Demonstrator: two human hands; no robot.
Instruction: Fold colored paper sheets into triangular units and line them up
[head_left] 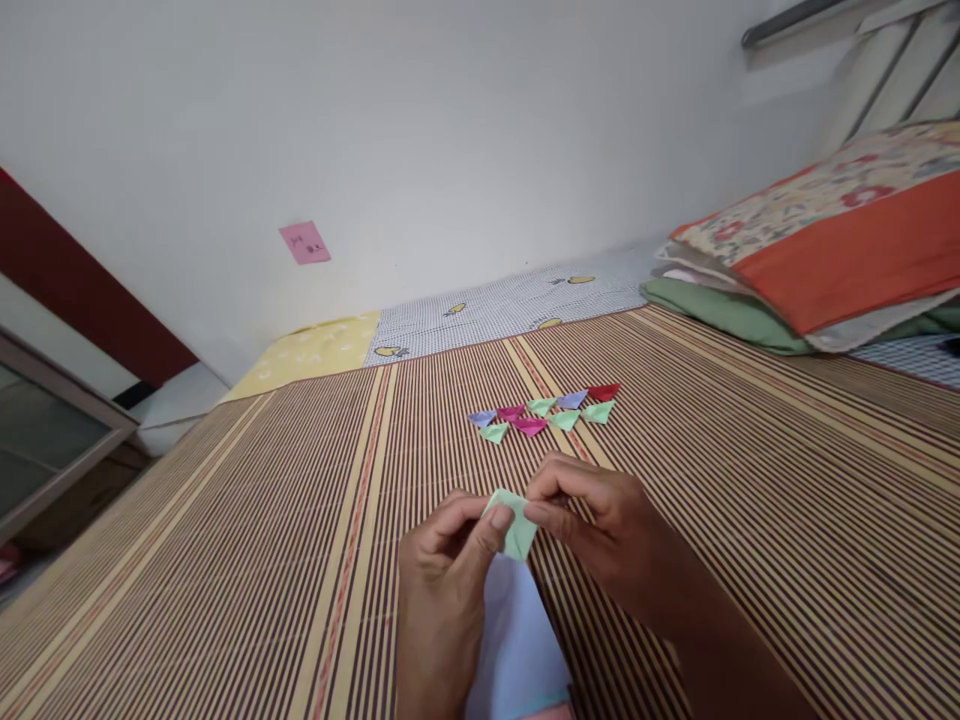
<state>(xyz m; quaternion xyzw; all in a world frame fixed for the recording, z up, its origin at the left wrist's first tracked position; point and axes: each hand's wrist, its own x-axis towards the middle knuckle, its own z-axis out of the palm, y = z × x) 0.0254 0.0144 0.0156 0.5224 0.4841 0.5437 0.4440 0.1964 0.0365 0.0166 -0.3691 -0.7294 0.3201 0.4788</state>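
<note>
Between my two hands is a small folded piece of light green paper (pixel 517 538), held up above the striped mat. My left hand (pixel 448 565) pinches its left side, thumb in front and fingers behind. At its right edge, my right hand (pixel 600 510) grips the paper between thumb and forefinger. Beyond my hands, several small folded paper triangles lie in two rows on the mat, among them a red triangle (pixel 604 391), a magenta triangle (pixel 529 427), a green triangle (pixel 495 433) and a lilac triangle (pixel 572 400).
The striped mat (pixel 300 520) covers the surface around me. Floral and orange bedding (pixel 862 240) is stacked at the right, over a green folded cloth (pixel 727 315). A pink note (pixel 304 242) is on the white wall. A pale blue-white item (pixel 517 640) lies below my hands.
</note>
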